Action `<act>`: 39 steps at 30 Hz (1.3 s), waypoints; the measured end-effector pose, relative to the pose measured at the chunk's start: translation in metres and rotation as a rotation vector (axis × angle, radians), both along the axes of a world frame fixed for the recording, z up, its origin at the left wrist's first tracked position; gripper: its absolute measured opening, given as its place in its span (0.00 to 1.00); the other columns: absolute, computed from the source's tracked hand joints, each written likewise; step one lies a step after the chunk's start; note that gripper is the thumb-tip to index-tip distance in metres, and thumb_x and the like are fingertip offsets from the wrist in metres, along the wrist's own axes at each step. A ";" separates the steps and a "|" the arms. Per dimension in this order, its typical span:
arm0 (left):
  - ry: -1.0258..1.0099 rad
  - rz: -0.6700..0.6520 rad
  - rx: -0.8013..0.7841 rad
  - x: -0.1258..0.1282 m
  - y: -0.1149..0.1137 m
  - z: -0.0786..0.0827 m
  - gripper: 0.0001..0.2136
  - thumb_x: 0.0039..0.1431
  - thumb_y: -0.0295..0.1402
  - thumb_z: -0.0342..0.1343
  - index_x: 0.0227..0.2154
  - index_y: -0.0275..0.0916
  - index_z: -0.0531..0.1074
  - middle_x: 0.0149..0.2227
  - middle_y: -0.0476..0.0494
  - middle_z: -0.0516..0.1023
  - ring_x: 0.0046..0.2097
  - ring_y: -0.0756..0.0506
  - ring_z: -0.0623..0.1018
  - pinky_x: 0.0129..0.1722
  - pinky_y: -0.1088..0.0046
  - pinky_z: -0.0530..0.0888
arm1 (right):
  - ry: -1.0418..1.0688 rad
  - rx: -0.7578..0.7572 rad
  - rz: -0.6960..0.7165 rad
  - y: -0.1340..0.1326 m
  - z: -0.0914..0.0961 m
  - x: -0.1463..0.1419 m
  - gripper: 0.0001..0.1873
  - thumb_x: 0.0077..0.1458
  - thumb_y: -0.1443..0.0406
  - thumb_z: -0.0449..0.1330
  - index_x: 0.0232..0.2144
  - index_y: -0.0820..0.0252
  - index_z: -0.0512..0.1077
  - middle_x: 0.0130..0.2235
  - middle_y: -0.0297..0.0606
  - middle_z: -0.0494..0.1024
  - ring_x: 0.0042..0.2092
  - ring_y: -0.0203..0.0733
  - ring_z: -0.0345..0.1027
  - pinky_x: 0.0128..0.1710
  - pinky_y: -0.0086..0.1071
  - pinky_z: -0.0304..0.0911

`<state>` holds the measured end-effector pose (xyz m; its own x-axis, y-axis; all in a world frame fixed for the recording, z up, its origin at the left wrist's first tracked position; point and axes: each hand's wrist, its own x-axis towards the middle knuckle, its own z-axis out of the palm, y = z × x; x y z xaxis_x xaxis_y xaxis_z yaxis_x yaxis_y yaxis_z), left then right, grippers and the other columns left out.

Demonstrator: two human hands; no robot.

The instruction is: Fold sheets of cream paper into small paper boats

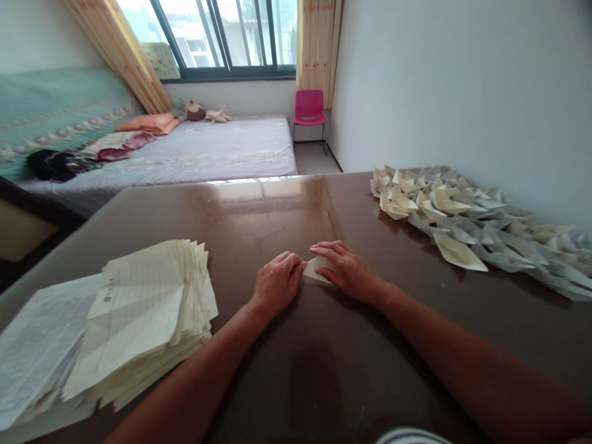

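Note:
A small folded piece of cream paper [315,269] lies at the middle of the brown table, between my two hands. My left hand [280,279] is closed, with thumb and forefinger pinching the paper's left corner. Over its right part rests my right hand [345,269], fingers stretched out and pressing the paper toward the tabletop. The palm and fingers of the right hand hide part of the fold.
To the left stands a thick stack of lined cream sheets [139,308], beside printed white sheets [50,336]. A large heap of folded paper boats [481,216] spreads along the wall at right. Beyond the brown table [277,216] are a bed [231,148] and a pink chair [309,110].

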<state>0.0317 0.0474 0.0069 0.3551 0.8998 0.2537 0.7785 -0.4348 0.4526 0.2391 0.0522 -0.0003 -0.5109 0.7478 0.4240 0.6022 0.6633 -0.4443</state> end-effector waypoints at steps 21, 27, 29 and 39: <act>-0.139 0.018 -0.132 0.002 -0.001 0.000 0.09 0.63 0.38 0.47 0.34 0.42 0.69 0.29 0.51 0.75 0.28 0.51 0.73 0.31 0.76 0.67 | -0.070 -0.006 0.001 0.002 -0.007 0.003 0.39 0.55 0.56 0.60 0.65 0.53 0.50 0.64 0.45 0.58 0.62 0.51 0.53 0.58 0.50 0.57; -0.219 -0.052 -0.118 0.003 -0.002 -0.005 0.10 0.64 0.37 0.47 0.44 0.43 0.69 0.31 0.51 0.75 0.30 0.52 0.74 0.34 0.77 0.70 | -0.086 -0.038 0.016 0.003 -0.010 0.005 0.36 0.58 0.60 0.57 0.65 0.54 0.49 0.64 0.45 0.58 0.63 0.49 0.52 0.59 0.49 0.56; -0.222 -0.058 -0.107 0.003 -0.002 -0.006 0.11 0.64 0.36 0.47 0.44 0.43 0.70 0.31 0.50 0.76 0.30 0.51 0.74 0.34 0.77 0.70 | -0.072 -0.042 0.030 0.003 -0.010 0.005 0.36 0.57 0.59 0.58 0.65 0.54 0.50 0.63 0.45 0.60 0.62 0.49 0.54 0.60 0.48 0.56; -0.239 -0.073 -0.096 0.002 -0.001 -0.006 0.11 0.64 0.36 0.47 0.43 0.41 0.71 0.33 0.48 0.77 0.31 0.52 0.74 0.33 0.78 0.71 | -0.063 -0.055 0.053 0.004 -0.009 0.006 0.33 0.59 0.56 0.56 0.63 0.54 0.53 0.62 0.44 0.61 0.62 0.48 0.55 0.60 0.47 0.56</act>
<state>0.0333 0.0462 0.0014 0.3603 0.8978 0.2534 0.6123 -0.4325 0.6618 0.2448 0.0557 -0.0092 -0.5745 0.7403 0.3492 0.5948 0.6707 -0.4432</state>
